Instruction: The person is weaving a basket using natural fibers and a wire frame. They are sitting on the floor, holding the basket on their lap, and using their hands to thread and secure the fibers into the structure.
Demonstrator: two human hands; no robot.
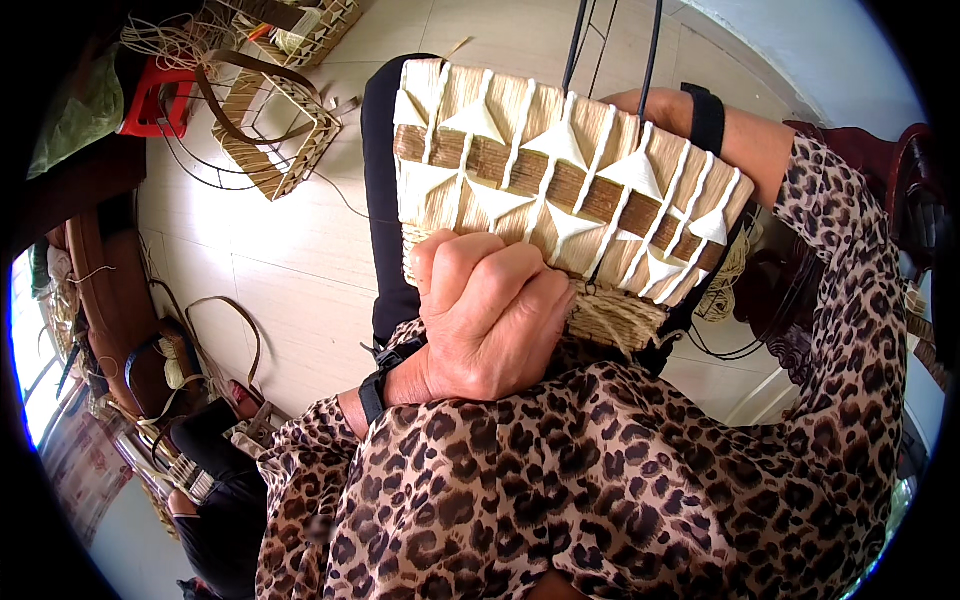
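Note:
A straw woven basket [520, 110] with a brown band, white triangles and slanting white cords rests tilted across my lap. My left hand [490, 310] is closed at its near edge, knuckles up, beside a strip of plaited straw [620, 315]. Behind the far right edge is my right hand [650, 105], mostly covered by the basket, so its fingers do not show. Thin black rods [648, 60] rise from the basket's far side. Dark bands circle both wrists.
On the tiled floor at the far left stands another woven basket [245, 135] with a brown strap, near a red plastic stool [160, 95]. Dark carved wooden furniture [785, 290] is close on my right, by loose straw [722, 288]. A person in dark clothes [215, 450] sits at lower left.

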